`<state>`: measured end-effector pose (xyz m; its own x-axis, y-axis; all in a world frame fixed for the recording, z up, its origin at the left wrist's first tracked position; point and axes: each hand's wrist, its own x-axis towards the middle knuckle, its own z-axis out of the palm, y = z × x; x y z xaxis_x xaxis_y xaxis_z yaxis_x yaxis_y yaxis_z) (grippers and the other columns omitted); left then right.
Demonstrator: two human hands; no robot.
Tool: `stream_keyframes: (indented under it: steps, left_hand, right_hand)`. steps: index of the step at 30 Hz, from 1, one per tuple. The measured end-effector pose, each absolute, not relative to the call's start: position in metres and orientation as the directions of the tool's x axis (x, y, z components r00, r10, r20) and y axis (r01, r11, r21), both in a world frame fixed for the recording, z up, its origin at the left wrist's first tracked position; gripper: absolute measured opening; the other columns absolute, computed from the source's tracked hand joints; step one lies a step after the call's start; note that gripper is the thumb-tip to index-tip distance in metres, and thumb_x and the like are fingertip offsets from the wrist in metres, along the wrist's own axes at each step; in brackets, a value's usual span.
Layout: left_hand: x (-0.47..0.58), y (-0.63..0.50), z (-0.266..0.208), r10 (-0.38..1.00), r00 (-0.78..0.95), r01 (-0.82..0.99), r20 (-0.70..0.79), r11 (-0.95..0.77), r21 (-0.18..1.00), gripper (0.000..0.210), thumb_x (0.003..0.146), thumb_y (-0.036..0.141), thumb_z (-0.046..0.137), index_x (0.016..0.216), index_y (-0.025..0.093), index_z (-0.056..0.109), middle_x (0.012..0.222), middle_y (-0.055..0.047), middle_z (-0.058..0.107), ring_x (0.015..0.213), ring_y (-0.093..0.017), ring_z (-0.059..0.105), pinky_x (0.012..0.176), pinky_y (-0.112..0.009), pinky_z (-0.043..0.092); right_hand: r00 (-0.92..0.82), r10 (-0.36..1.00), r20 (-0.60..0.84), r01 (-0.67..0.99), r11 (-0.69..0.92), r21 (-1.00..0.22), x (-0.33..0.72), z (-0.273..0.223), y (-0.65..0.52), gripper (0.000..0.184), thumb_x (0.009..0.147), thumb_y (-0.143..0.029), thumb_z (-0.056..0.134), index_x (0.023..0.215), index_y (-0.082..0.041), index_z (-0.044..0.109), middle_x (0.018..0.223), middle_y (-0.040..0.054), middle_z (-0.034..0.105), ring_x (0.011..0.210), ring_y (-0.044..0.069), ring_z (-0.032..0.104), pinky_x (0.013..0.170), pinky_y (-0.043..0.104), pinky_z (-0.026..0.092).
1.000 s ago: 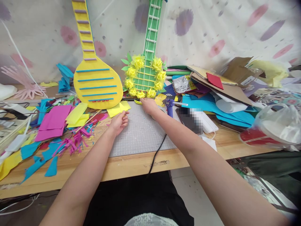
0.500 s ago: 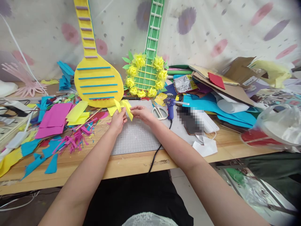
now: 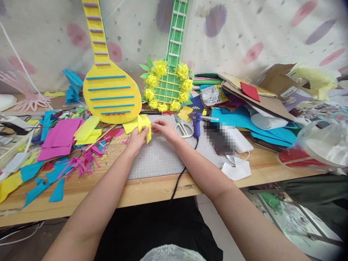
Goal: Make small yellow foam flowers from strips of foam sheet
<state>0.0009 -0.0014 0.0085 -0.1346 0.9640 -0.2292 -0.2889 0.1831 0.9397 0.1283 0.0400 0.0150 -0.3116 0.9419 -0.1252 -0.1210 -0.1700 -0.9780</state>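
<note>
Pinched in my left hand (image 3: pixel 138 139) is a folded piece of yellow crepe paper (image 3: pixel 148 129), one part sticking up and another hanging past the fingertips. My right hand (image 3: pixel 164 129) is just to its right, fingers stretched toward the paper with a narrow gap between. More yellow paper (image 3: pixel 129 126) lies behind the left hand. Both hands are over a grey cutting mat (image 3: pixel 156 159). Behind them stand a yellow lute-shaped craft (image 3: pixel 111 96) with blue bars and a green one (image 3: pixel 170 87) ringed with yellow paper flowers.
Right of my hands are scissors (image 3: pixel 184 129), a purple glue gun (image 3: pixel 196 125) with a black cord (image 3: pixel 179 181), and a blurred phone (image 3: pixel 219 139). Magenta paper (image 3: pixel 59 139) and scraps cover the left. Cardboard (image 3: pixel 261 101) and blue sheets (image 3: pixel 244 121) pile up at right.
The yellow paper has turned in my left hand and now shows a broader face. My right fingers have come slightly away from it. The view has shifted a little.
</note>
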Motion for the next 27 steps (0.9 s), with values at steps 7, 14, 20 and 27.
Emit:
stream_keyframes:
  steps: [7, 14, 20, 27]
  left_hand:
    - [0.002, -0.003, 0.012, 0.982, -0.088, -0.145, -0.168, 0.154, 0.977, 0.014, 0.073, 0.020, 0.064, 0.068, 0.016, 0.052, 0.047, 0.010, 0.030, 0.035, -0.001, 0.023, 0.034, -0.014, 0.017]
    - [0.000, -0.002, 0.008, 0.991, -0.054, -0.139, -0.126, 0.118, 0.983, 0.018, 0.071, 0.022, 0.068, 0.067, 0.016, 0.051, 0.052, 0.008, 0.034, 0.037, -0.001, 0.025, 0.034, -0.015, 0.020]
    - [0.002, 0.000, 0.009, 0.967, -0.200, -0.225, -0.159, 0.113, 0.968, 0.023, 0.075, 0.021, 0.064, 0.064, 0.017, 0.045, 0.048, 0.010, 0.027, 0.037, -0.001, 0.023, 0.034, -0.014, 0.017]
    - [-0.003, 0.001, 0.018, 0.972, -0.144, -0.484, -0.184, 0.093, 0.870, 0.019, 0.076, 0.026, 0.064, 0.070, 0.015, 0.050, 0.049, 0.011, 0.024, 0.036, -0.001, 0.020, 0.033, -0.012, 0.017]
  right_hand:
    - [-0.330, 0.940, -0.086, -0.173, -0.150, -0.974, 0.132, 0.009, 0.045, 0.024, 0.061, -0.032, 0.075, 0.067, -0.016, 0.057, 0.060, -0.0047, 0.057, 0.057, 0.005, 0.052, 0.062, 0.020, 0.045]
    - [-0.359, 0.925, -0.124, -0.161, -0.192, -0.968, 0.129, 0.007, 0.043, 0.029, 0.061, -0.036, 0.075, 0.068, -0.016, 0.055, 0.058, -0.0064, 0.054, 0.053, 0.004, 0.048, 0.057, 0.018, 0.042]
    - [-0.367, 0.928, -0.065, -0.060, -0.093, -0.994, 0.125, 0.002, 0.041, 0.025, 0.063, -0.034, 0.073, 0.071, -0.017, 0.055, 0.062, -0.0056, 0.057, 0.055, 0.005, 0.051, 0.056, 0.018, 0.042]
    - [-0.364, 0.930, -0.045, -0.030, -0.060, -0.998, 0.118, -0.001, 0.039, 0.018, 0.063, -0.023, 0.071, 0.070, -0.016, 0.056, 0.058, -0.0062, 0.057, 0.055, 0.005, 0.052, 0.056, 0.019, 0.041]
